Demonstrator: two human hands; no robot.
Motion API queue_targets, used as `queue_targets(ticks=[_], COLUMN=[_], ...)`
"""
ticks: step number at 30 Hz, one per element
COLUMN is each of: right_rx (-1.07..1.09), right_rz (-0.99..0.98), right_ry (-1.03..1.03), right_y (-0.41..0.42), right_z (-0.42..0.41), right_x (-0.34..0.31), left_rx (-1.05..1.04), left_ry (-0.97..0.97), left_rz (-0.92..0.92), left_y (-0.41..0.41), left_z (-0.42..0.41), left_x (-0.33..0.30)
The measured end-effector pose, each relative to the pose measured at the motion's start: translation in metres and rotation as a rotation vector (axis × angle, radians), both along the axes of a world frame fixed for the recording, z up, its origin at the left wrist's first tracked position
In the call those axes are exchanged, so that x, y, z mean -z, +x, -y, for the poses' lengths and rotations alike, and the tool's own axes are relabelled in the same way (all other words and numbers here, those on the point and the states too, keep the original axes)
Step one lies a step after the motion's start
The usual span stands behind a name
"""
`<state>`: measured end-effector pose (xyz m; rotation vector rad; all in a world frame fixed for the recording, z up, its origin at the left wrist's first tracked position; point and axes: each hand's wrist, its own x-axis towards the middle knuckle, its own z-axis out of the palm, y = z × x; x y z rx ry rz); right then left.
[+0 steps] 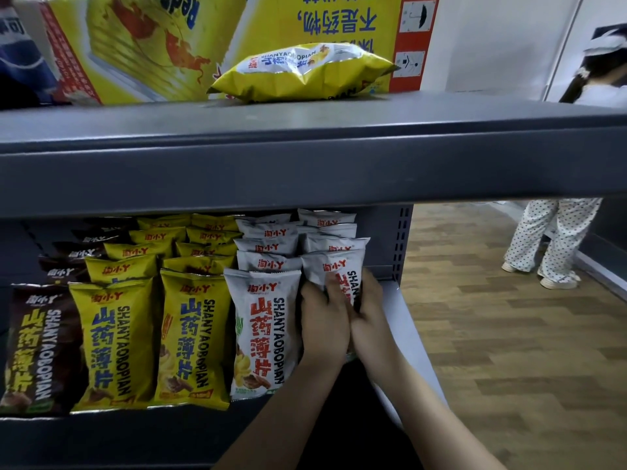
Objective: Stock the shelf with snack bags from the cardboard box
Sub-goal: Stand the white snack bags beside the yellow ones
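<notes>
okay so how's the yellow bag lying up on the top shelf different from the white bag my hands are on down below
The yellow bag lies flat on the top shelf, untouched and alone in front of a yellow carton. The white bag stands upright at the front of the rightmost row on the lower shelf, with the left hand and right hand on it. Colours differ: yellow versus white with red characters. Both show SHANYAOBOPIAN lettering.

The shelf [305, 157] was dark grey metal, smooth and matt. The snack bags [193, 344] were shiny, crinkly plastic. The box [142, 45] on the shelf's top was printed cardboard with a slight shine. The floor [515, 351] looked like smooth wood.
</notes>
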<state>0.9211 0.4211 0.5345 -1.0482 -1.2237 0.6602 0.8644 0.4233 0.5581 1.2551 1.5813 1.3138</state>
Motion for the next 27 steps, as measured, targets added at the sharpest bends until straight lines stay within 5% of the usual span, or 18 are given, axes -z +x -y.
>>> queue_targets(ticks=[6,14,19,27], right_rx=[-0.256,-0.204,-0.297,-0.308], right_rz=[-0.320,-0.046,0.146,0.155], right_ry=[-0.025,0.097,-0.024,0.039], right_y=[-0.001,0.011,0.029,0.021], right_z=[0.007,-0.005,-0.005,0.005], right_x=[-0.005,0.002,0.013,-0.008], left_rx=[-0.022,-0.039,-0.056,-0.029], left_ry=[0.019,0.046,0.063,0.009], left_rz=[-0.055,0.001,-0.064,-0.215], left_y=[0.004,0.006,0.006,0.007], left_z=[-0.004,-0.010,-0.011,-0.001], left_x=[-0.014,-0.012,-0.012,-0.016])
